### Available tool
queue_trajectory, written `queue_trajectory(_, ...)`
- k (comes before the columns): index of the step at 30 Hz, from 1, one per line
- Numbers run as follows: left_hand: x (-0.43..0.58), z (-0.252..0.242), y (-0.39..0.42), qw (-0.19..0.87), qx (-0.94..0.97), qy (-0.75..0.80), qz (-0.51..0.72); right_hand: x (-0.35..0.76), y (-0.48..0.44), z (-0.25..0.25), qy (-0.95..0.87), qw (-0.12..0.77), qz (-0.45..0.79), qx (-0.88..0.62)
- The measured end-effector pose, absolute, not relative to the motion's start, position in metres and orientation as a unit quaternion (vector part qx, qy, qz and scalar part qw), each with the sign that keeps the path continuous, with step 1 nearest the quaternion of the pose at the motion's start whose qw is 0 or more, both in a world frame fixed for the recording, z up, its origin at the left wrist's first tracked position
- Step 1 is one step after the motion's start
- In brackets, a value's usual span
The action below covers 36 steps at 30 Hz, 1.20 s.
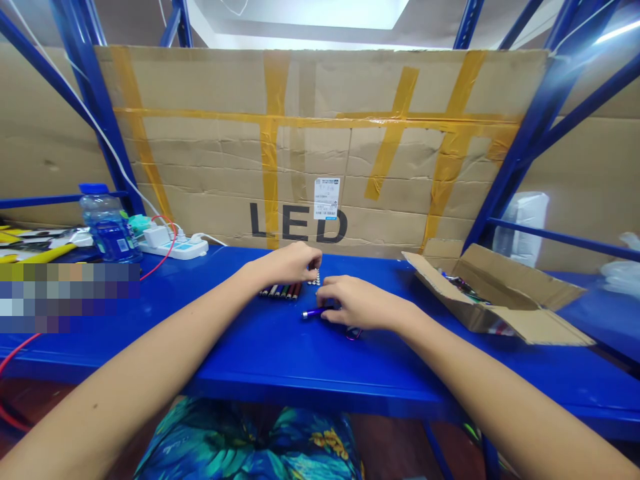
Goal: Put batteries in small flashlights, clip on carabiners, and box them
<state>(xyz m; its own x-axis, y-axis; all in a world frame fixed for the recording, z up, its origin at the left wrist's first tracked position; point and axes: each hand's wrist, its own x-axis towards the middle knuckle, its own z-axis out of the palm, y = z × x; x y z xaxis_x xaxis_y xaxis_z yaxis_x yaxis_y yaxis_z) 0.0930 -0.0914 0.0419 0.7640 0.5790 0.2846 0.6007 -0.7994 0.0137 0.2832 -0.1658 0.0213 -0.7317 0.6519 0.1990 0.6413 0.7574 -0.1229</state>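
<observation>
While the left hand (287, 263) arches over the blue steel worktop (280, 353), its fingertips come down right at a tiny cluster of silver pieces (315, 279), and from here you can't tell whether they're pinching anything. Just beneath that hand lies a neat row of slim coloured pens (280, 291), side by side and flat on the surface. Over to the right hand (357, 303) now, and it's closed on a purple pen (313, 313), with the shiny barrel poking out leftward toward the other hand. The two hands are close together, nearly fingertip to fingertip, but not touching. Under the heel of the right hand, a small dark loop with a pinkish edge (353, 333) peeks out, too hidden to call.

Further right of the hands, an open cardboard box (505, 320) sits with its flaps spread, a jumble of pens (463, 290) inside. Away to the left, there's a power strip (173, 247) with a red cable (163, 263) running off it, and beyond that a bottle of water (107, 223). Straight ahead, past the fingertips, a taped cardboard sheet (320, 133) printed "LED" stands against the blue rack (95, 107), and below the forearms, patterned clothing (245, 440) covers the person's lap.
</observation>
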Motion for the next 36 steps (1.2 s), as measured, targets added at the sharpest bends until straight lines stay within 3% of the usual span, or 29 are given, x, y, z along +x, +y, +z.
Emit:
queue_trajectory(5, 0.094, 0.04, -0.09, 0.021, -0.941, -0.303, -0.152, 0.295, -0.157, 0.031, -0.874, 0.259, 0.19, -0.364)
queue_trajectory(10, 0.094, 0.037, -0.084, 0.012, -0.939, -0.266, -0.217, 0.309, -0.139, 0.034, -0.811, 0.379, 0.218, -0.39)
queue_trajectory(15, 0.098, 0.037, -0.086, -0.052, -0.9, -0.258, -0.347, 0.311, -0.129, 0.029, -0.787, 0.372, 0.209, -0.446)
queue_trajectory(20, 0.107, 0.036, -0.098, -0.069, -0.868, -0.229, -0.436, 0.308, -0.127, 0.024, -0.805, 0.378, 0.213, -0.405)
queue_trajectory(29, 0.115, 0.036, -0.109, -0.046, -0.879, -0.191, -0.435, 0.306, -0.128, 0.019, -0.756, 0.409, 0.359, -0.363)
queue_trajectory(36, 0.114, 0.035, -0.106, -0.032, -0.895, -0.158, -0.416, 0.307, -0.122, 0.016, -0.758, 0.416, 0.359, -0.352)
